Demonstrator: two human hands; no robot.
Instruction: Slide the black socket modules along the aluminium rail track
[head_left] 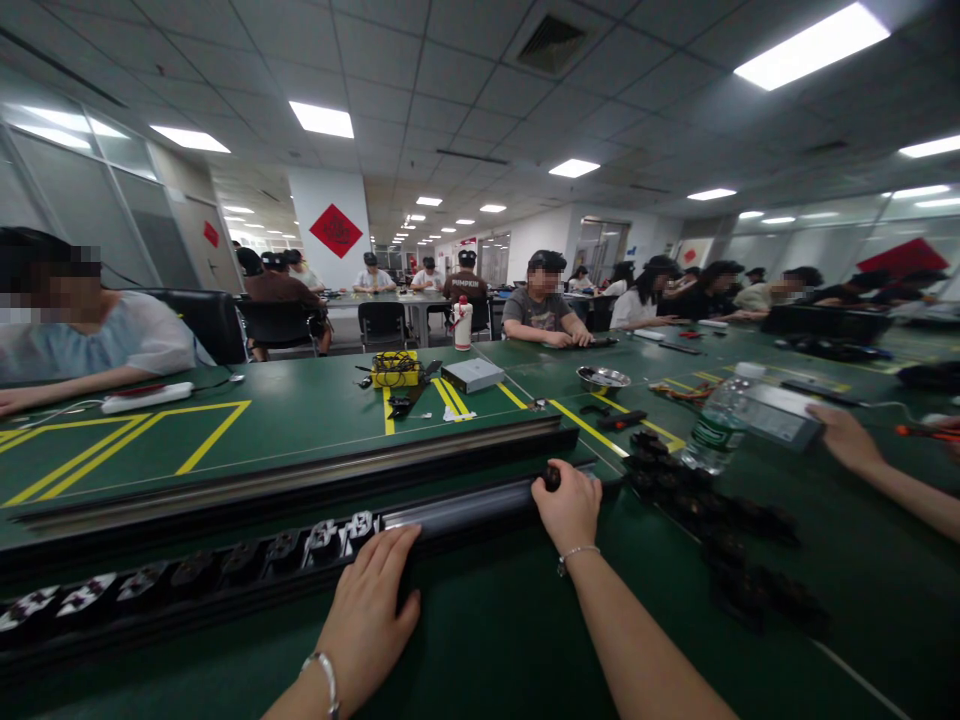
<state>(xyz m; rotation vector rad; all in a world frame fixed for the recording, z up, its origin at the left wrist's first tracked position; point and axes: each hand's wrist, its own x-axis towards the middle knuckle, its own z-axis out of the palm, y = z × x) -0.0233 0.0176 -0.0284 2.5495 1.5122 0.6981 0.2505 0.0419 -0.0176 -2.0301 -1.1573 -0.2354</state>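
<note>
1. Now lays the left hand (367, 597) across the near rail (472, 512), with fingers stretched out and close together; seems to grip nothing there, only to touch, at the right-hand end of a row of black pieces (193, 570).
2. Curls the right hand (571, 510) over the same rail, farther toward the right end, with thumb and forefinger closed around a small black knob (553, 479). Cannot tell from this angle: fixed in the rail or merely set upon it.
3. Finds the rail partly filled, as a judgement: lined with pieces from the left edge of view up to the left hand, several with shiny faces, then smooth and bare between the two hands.
4. Seems to leave that bare stretch undone, along with a scatter of loose black parts (727, 547) on the green table (480, 645), to the right of the rail. Too blurred to count.
5. Lies just behind, roughly alongside: a far rail (300, 470), apparently without pieces.
6. Includes, farther back, a grey box (472, 374), a yellow block (396, 372) under cables and a metal bowl (602, 387); beside the loose parts, a water bottle (716, 432).
7. Shows, at far right, a co-worker's hand (846, 440) against a pale box (784, 415).
</note>
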